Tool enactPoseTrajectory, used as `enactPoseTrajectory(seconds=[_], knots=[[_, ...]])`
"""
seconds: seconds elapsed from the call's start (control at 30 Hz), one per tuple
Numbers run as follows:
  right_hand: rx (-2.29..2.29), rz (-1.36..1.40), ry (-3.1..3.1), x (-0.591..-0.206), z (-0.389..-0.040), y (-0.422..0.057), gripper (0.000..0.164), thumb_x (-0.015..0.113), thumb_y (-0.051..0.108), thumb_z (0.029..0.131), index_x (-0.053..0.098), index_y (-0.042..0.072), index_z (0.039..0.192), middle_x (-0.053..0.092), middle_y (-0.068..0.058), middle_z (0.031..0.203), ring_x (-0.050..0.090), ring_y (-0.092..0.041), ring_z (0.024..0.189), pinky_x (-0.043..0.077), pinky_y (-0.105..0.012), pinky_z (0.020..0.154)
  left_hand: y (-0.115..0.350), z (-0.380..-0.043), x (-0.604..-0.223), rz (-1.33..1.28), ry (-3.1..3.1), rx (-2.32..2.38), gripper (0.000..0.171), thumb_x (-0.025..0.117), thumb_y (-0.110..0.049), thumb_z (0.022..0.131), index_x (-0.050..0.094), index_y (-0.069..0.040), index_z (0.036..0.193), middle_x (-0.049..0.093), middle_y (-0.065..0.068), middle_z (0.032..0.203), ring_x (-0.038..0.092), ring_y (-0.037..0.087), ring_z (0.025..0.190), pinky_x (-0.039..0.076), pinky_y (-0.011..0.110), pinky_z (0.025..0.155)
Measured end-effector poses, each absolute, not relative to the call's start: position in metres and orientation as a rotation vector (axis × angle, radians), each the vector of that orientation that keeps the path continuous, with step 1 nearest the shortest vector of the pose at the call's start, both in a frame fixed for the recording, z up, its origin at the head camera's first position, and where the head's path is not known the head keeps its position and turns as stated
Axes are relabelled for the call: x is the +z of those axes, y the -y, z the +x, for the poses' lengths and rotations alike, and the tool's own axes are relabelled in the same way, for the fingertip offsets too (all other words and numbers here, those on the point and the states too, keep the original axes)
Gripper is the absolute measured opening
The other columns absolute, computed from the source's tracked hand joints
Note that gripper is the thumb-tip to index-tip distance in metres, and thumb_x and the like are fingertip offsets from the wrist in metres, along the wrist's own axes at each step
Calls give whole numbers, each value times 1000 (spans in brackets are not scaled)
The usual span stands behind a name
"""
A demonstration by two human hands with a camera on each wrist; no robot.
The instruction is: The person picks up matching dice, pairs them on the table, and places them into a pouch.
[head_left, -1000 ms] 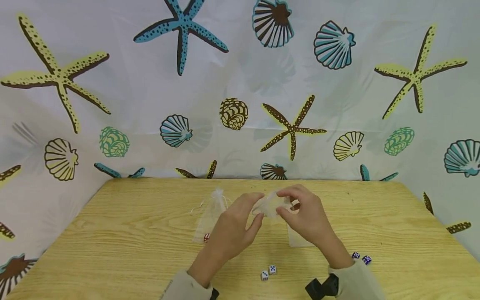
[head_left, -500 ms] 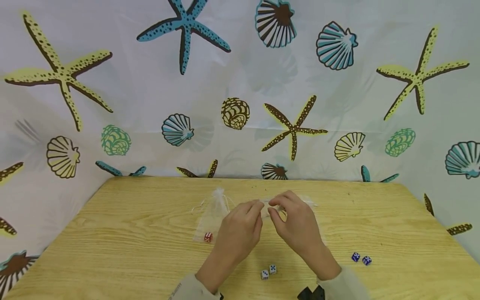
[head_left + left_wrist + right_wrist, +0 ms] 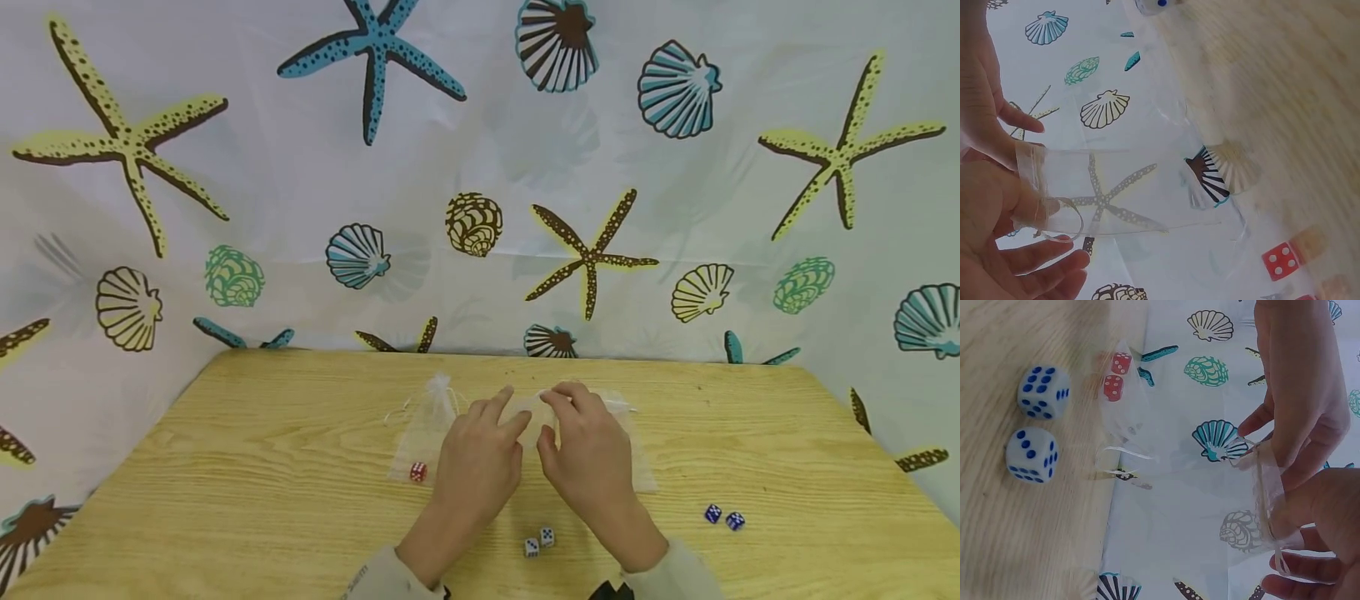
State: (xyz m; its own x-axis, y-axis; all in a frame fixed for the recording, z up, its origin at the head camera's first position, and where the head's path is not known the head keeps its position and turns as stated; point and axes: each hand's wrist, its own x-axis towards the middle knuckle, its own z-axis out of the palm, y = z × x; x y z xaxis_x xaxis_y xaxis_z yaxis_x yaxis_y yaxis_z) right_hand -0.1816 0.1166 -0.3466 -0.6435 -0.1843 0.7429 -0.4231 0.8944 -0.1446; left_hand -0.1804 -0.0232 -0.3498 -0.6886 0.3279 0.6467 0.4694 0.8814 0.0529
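Between both hands is a small sheer white drawstring bag (image 3: 1116, 187), its mouth up and its body hanging down. My left hand (image 3: 480, 458) holds one side of the mouth, its other fingers spread apart. My right hand (image 3: 588, 450) grips the opposite side; in the right wrist view its thumb shows through the sheer cloth by the cord. Nothing shows inside this bag. Two white dice (image 3: 532, 547) with blue pips lie on the table below the hands. To the left lies another sheer bag (image 3: 408, 450) containing two red dice (image 3: 1113, 388), its top gathered.
A third sheer bag (image 3: 643, 475) lies flat behind the right hand. Two dark blue dice (image 3: 713, 513) sit on the wooden table (image 3: 225, 500) at the right. A cloth (image 3: 450, 125) printed with shells and starfish rises behind and at both sides.
The hands have drawn together and shifted slightly, uncovering more of the bag at right and the red die. The left fingers have spread, and the held bag has come down from its raised, bunched position.
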Motion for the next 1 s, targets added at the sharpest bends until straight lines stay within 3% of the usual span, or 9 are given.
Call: enactPoseTrajectory(seconds=[0.27,0.47,0.7,1.0], knots=[[376,392,2296,-342,-179,-115,27,74,5,71,73,10,98,66,-5,95,64,-21,69,49,-30,47,29,-185,-344,-501,2346,-376,21,71,-14,80,74,-9,100,69,10,105,67,24,89,55,37,71],[428,418,2405,-345,-177,-114,33,72,9,78,67,6,110,66,-7,94,49,-11,52,35,-18,39,30,-188,-352,-615,2418,-427,23,74,-12,80,70,-4,101,69,9,101,68,22,88,56,33,74],[452,475,2506,-346,-177,-114,22,72,9,80,69,7,102,65,-5,90,41,-6,48,32,-16,39,40,-191,-354,-631,2451,-445,29,72,-16,83,67,-4,109,68,9,105,67,23,90,56,32,73],[616,467,2550,-342,-175,-120,18,72,10,81,70,11,99,61,-5,101,34,-4,49,32,-18,40,45,-192,-356,-705,2559,-410,34,69,-18,86,62,-1,116,65,12,112,65,24,97,56,32,73]])
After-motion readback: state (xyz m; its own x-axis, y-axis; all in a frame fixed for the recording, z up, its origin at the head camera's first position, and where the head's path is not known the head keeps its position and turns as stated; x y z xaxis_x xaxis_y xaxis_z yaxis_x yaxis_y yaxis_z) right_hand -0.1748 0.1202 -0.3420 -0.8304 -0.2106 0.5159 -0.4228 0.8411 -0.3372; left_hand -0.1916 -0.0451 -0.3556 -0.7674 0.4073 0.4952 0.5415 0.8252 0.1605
